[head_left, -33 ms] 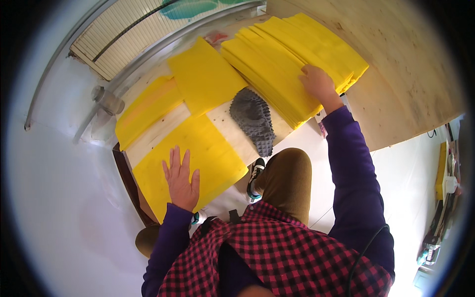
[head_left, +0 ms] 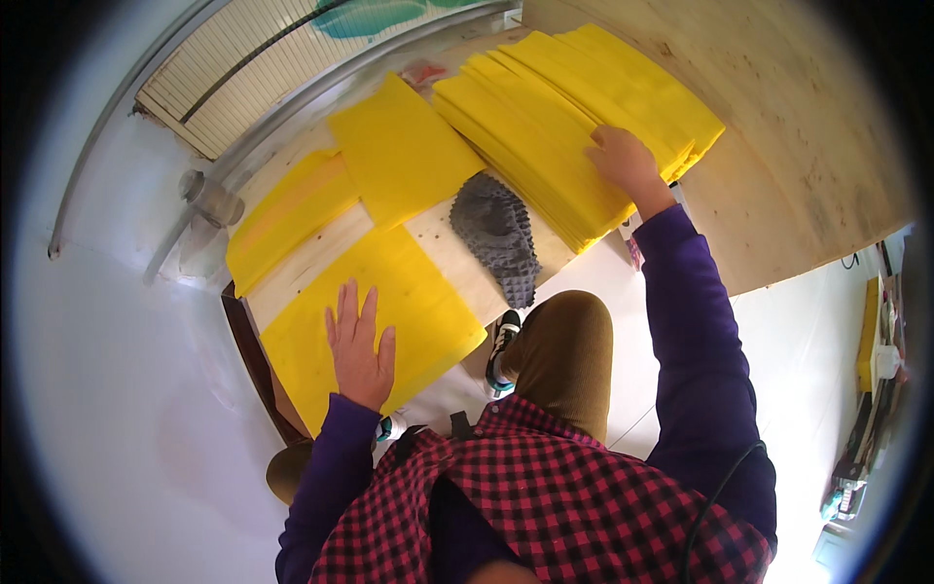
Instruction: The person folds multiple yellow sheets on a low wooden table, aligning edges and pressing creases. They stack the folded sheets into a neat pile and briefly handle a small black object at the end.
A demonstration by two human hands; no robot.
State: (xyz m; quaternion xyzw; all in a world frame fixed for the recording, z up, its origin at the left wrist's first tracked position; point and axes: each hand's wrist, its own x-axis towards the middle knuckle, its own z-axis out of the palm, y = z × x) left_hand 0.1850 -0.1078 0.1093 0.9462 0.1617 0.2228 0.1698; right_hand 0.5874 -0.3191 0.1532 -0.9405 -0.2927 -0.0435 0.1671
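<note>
Yellow sheets cover most of the counter (head_left: 457,258). The left hand (head_left: 360,346) lies flat, fingers spread and open, on a single sheet (head_left: 389,311) at the counter's near edge, pinning it but gripping nothing. The right hand (head_left: 628,161) reaches out with the arm nearly straight and rests palm down on the fanned stack (head_left: 574,127) at the right end; its fingers lie apart on the top leaf, and I cannot tell whether they have caught an edge. Between the two hands sits a grey knobbly glove (head_left: 496,234), just beside the stack. Two more sheets lie toward the far edge, one (head_left: 399,146) overlapping the other (head_left: 287,214).

By my judgement the step in hand is taking a leaf off the stack while the laid one is held down. The next move calls for the right fingertips to separate only the top leaf and slide it free without dragging those beneath.
</note>
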